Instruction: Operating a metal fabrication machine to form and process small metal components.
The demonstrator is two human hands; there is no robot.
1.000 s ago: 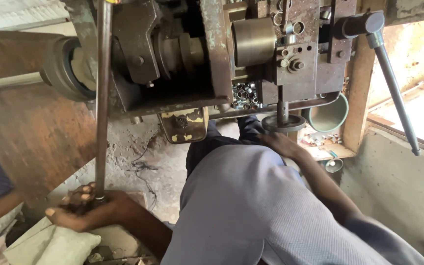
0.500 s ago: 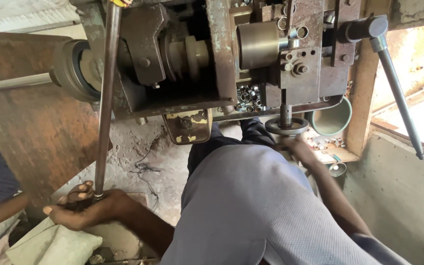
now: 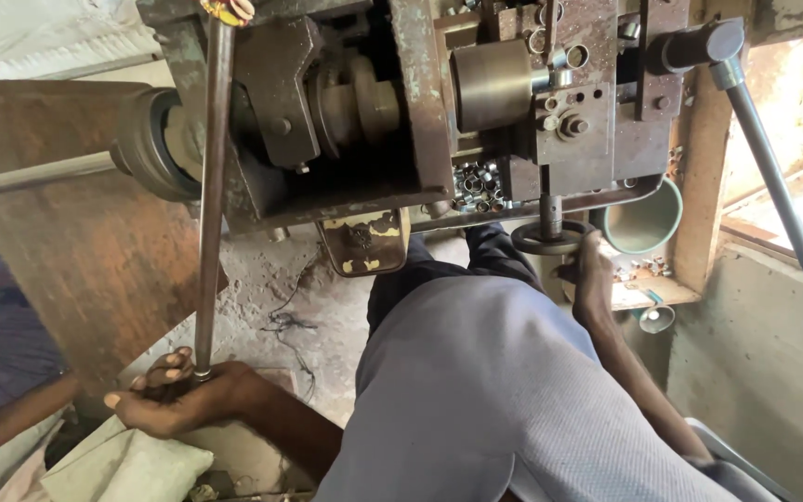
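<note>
The long rusty steel rod (image 3: 211,195) stands near upright before the worn iron press machine (image 3: 401,121), its lower end clasped in the left hand (image 3: 178,400). The right hand (image 3: 592,279) grips the small dark handwheel (image 3: 550,237). Risk: the rod may slip; fingers sit near moving parts. Loose metal rings (image 3: 476,181) and a green cup (image 3: 643,223) crowd the work.

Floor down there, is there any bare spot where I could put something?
Bare dusty floor lies between the rusty panel and the knee. It is crowded by the left hand on the long rod, and around the right hand at the small wheel.
</note>
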